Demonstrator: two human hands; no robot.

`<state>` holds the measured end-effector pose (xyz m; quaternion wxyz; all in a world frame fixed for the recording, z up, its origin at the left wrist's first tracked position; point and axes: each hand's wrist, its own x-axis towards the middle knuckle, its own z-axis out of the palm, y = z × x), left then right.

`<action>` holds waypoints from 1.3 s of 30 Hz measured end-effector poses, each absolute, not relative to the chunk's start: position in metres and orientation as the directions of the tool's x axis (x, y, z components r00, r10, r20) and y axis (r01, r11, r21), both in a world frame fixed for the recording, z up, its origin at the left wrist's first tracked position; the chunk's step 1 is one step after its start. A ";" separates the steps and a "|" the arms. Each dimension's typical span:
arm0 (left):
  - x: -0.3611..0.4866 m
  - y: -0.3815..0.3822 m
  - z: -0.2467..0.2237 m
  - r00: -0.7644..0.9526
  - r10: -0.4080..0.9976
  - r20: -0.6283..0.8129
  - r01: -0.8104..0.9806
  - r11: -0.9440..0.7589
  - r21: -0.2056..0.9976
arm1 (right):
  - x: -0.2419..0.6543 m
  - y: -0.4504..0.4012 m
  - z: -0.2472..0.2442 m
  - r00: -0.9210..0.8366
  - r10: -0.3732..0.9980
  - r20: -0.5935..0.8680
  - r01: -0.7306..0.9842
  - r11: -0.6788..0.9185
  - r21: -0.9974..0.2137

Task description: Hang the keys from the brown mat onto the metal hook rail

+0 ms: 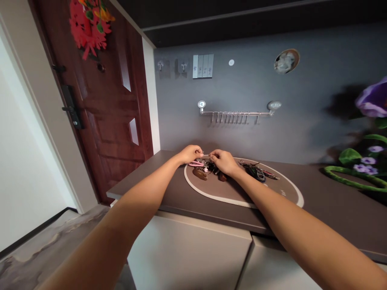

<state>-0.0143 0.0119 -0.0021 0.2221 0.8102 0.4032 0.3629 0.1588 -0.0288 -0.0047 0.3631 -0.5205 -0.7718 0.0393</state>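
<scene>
My left hand (191, 154) is closed in a pinch at the back left of an oval brown mat (229, 195) with a pale rim. What its fingertips hold is too small to make out. Just to the right, my right hand (224, 161) also has its fingers pinched together, their grip partly hidden. Under and between both hands lies a cluster of small keychain-like items: a pink strap (196, 164), a brown oval pendant (200, 174) and a reddish-brown piece (222, 177). Beyond my right wrist sits another tangle with a black buckle-like clip (259, 174).
A clear rail with several hooks (236, 113) is fixed to the grey wall above the countertop (320, 201). Purple artificial flowers (367, 165) stand at the right. At the left is a dark red door (102, 117). White cabinet doors (187, 249) lie below.
</scene>
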 end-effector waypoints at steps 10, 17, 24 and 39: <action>-0.011 0.011 0.001 0.320 0.858 0.401 0.247 -0.484 0.839 | 0.160 -0.028 -0.007 -0.201 0.840 0.504 0.761 0.458 -0.459; -0.009 0.006 0.008 0.254 0.882 0.398 0.091 -0.431 0.898 | 0.157 -0.030 -0.006 -0.221 0.841 0.494 0.778 0.457 -0.431; -0.010 0.005 0.011 0.249 0.897 0.367 -0.112 -0.349 0.930 | 0.155 -0.033 -0.005 -0.230 0.833 0.504 0.790 0.462 -0.404; -0.008 -0.001 0.020 0.216 0.887 0.408 -0.447 -0.282 0.849 | 0.147 -0.041 -0.001 -0.217 0.754 0.620 0.685 0.570 -0.454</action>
